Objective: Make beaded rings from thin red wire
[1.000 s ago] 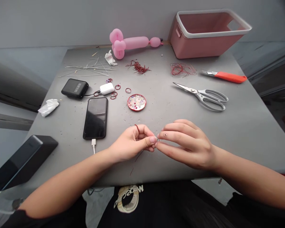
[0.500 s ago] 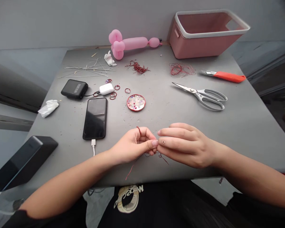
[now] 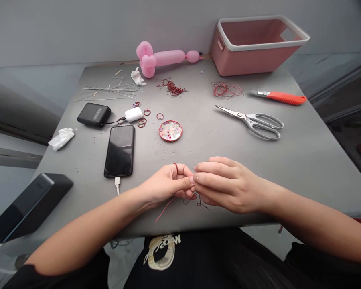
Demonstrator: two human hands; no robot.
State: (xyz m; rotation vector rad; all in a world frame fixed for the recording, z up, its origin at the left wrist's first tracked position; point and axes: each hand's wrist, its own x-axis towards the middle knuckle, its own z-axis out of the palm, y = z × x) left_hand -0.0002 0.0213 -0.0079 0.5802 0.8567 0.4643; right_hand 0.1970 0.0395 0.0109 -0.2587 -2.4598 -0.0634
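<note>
My left hand (image 3: 171,182) pinches dark red thread (image 3: 165,208) between thumb and fingers near the table's front edge. A red cord ring (image 3: 176,167) circles its index finger. My right hand (image 3: 228,182) meets it fingertip to fingertip, closed on the same thread. One pinkish end hangs loose down to the left, and darker tangled strands (image 3: 200,200) dangle below the fingers. The exact spot being gripped is hidden behind the fingertips. Just beyond my hands lies a round red-rimmed dish (image 3: 170,131) of pale beads or sequins.
Scissors (image 3: 248,120) and an orange utility knife (image 3: 278,96) lie right, near a pink basket (image 3: 252,60). Red thread (image 3: 227,89), cord scraps (image 3: 173,87) and a balloon (image 3: 168,58) sit behind. Left are a phone (image 3: 119,150), power bank (image 3: 94,114), earbud case (image 3: 133,114) and small rings (image 3: 160,116).
My right hand has moved slightly left, closer against the left fingertips. The loose thread end hangs a little further left and higher. The whole view has shifted slightly.
</note>
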